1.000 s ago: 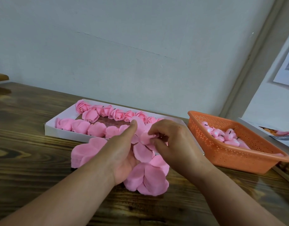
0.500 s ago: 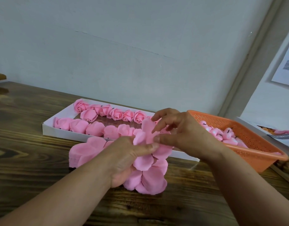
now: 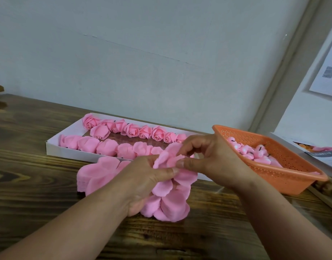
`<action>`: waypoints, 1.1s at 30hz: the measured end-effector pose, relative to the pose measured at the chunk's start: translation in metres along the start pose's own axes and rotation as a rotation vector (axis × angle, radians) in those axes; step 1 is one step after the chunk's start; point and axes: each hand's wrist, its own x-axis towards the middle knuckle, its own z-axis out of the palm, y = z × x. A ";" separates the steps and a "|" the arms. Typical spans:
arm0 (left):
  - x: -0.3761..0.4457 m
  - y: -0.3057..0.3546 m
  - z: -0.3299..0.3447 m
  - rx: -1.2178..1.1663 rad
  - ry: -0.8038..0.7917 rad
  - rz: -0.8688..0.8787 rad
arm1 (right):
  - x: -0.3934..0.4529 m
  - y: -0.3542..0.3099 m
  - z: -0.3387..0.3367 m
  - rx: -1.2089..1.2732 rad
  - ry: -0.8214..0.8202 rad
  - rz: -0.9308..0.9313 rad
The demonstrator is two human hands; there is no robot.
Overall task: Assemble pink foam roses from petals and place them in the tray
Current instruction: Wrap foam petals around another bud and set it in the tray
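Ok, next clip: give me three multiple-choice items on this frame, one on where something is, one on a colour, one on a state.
1. Where is the basket relative to the tray?
A. To its right
B. To its left
C. Stacked on top of it

2. What colour is the basket?
A. Blue
B. Orange
C. White

3. What are the hands doing?
A. Both resting flat on the table
B. Both pinching the petal strip
C. Lifting the basket

Key: 1 A, the basket sits at the right end of the tray holding the finished roses. 2 B, its perforated walls are orange. 3 B, the left hand and right hand each have fingers closed on the pink strip, above the loose petal stack.
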 end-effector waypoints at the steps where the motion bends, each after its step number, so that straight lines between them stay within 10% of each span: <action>1: 0.001 0.000 0.001 -0.026 0.011 0.008 | -0.001 0.001 0.003 0.002 0.045 0.001; 22: 0.000 -0.003 0.008 0.034 0.146 0.028 | -0.016 0.022 0.038 0.199 0.373 -0.023; 33: -0.001 0.002 -0.001 -0.125 -0.141 -0.151 | -0.017 0.043 0.008 0.532 0.035 -0.012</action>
